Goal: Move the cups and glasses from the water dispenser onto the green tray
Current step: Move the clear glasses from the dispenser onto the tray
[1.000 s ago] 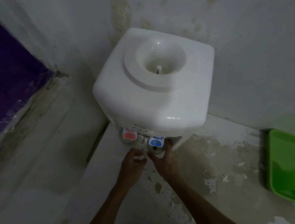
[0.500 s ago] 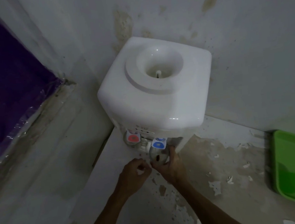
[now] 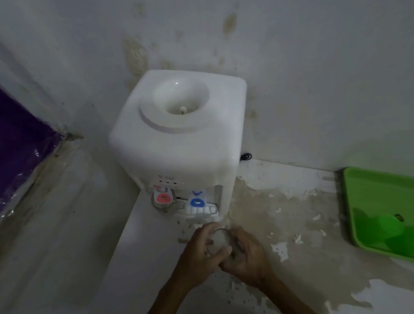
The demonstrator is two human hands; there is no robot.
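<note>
A white water dispenser (image 3: 182,139) stands on the counter against the wall, with a red tap and a blue tap. A clear glass mug (image 3: 163,204) sits under the red tap. In front of the dispenser, my left hand (image 3: 197,258) and my right hand (image 3: 247,256) both wrap around a clear glass (image 3: 218,238), rim up, just above the counter. The green tray (image 3: 391,213) lies on the counter at the right, apart from my hands.
The counter (image 3: 275,201) has peeling, stained paint. A stained wall runs behind the dispenser and tray. A purple plastic-covered surface (image 3: 7,141) is at the far left, beyond a lower ledge. A small dark object (image 3: 398,217) lies in the tray.
Both hands have pulled back from under the blue tap toward me, bringing the clear glass out with them. The view has shifted so the dispenser appears farther away.
</note>
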